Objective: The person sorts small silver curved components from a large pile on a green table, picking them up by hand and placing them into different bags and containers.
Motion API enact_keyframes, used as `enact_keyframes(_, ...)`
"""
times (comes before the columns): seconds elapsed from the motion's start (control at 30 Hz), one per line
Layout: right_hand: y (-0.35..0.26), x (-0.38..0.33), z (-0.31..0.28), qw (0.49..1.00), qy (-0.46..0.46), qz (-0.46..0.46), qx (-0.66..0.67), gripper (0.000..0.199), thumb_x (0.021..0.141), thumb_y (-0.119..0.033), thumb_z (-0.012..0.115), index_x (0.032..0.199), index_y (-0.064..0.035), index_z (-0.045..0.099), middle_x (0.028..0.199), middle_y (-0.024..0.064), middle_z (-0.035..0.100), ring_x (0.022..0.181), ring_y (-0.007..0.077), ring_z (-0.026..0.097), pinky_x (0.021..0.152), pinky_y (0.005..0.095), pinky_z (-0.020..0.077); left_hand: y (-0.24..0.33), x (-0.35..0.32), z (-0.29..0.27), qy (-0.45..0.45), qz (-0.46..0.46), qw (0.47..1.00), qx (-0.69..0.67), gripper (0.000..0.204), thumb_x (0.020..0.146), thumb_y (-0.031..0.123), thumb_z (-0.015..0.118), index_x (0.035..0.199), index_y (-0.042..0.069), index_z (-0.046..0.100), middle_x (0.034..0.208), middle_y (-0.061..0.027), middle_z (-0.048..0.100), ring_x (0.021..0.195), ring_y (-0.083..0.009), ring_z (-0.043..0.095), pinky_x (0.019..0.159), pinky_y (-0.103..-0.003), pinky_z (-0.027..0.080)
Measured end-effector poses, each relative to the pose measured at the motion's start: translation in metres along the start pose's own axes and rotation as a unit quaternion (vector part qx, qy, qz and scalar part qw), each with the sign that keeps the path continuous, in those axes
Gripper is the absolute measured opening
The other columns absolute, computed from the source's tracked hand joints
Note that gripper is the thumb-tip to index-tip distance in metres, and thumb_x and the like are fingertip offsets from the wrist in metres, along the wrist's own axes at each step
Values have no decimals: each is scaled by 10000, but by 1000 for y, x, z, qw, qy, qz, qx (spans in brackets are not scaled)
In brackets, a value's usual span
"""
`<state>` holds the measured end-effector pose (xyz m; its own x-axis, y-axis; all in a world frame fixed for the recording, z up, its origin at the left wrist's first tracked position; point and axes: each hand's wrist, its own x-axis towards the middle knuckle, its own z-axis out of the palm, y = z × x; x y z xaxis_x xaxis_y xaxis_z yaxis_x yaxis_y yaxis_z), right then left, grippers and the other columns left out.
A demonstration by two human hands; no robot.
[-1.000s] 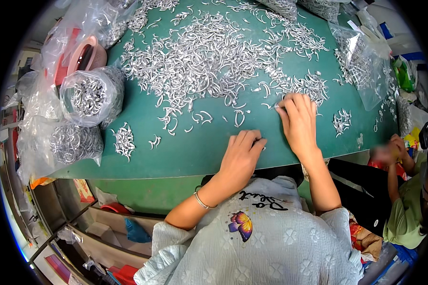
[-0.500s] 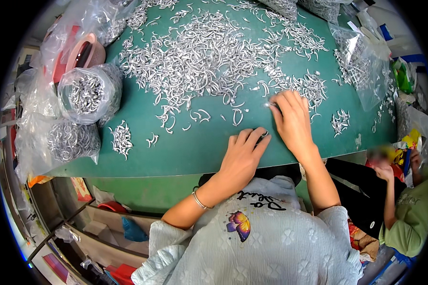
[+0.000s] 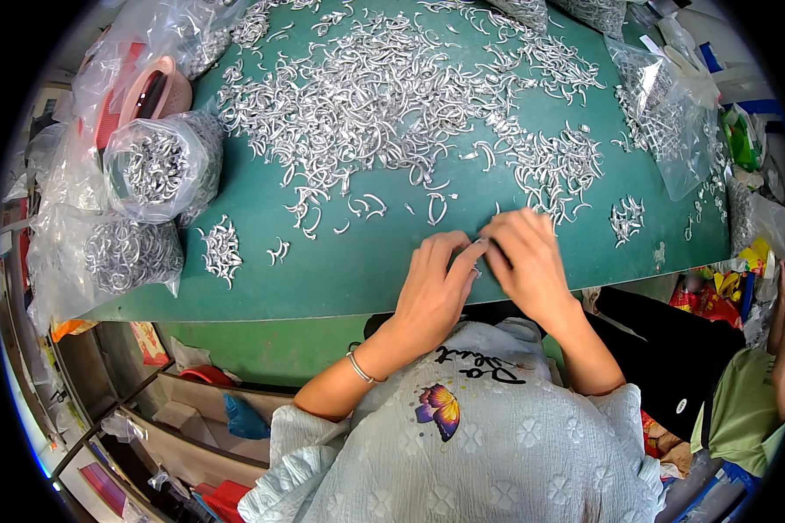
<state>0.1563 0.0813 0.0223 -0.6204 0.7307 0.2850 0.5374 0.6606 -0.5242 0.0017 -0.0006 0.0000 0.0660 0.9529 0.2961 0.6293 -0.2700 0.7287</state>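
At table (image 3: 323, 283): two hands (image 3: 433, 275) (image 3: 528, 261); countless silvery pieces (image 3: 366, 100)

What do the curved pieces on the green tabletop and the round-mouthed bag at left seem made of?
Curved pieces: probably shiny silvery metal, judging by bright glints, though coated plastic is possible. Round-mouthed bag: likely thin, clear plastic; its contents show through.

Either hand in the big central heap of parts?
No, the left hand and right hand are side by side near the table's front edge, off the heap.
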Motion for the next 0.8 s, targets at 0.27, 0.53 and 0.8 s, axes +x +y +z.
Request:
enact_keyframes(0.27,14,16,-9,999,-26,33,-21,225,771,-27,705,977,-25,614,933,108,592,874,304,551,793,395,439,-2,7,0,-54,37,997,50,368,783,38,685,1141,37,597,1141,-91,563,1070,-295,517,807,-397,420)
enact_keyframes(0.53,20,53,5,999,12,-24,20,231,779,-42,687,999,-27,617,969,101,566,917,292,529,807,387,418,-7,-4,-7,-29,16,999,20,271,769,11,687,1033,28,627,1043,-93,580,1025,-296,534,803,-390,427)
enact_keyframes(0.8,19,39,19,996,-41,-73,-31,71,782,-57,636,820,-37,580,891,86,516,845,268,492,743,371,384,-8,-5,-9,15,1,1000,7,307,756,-32,684,1053,15,618,990,-117,584,968,-311,559,800,-401,449)
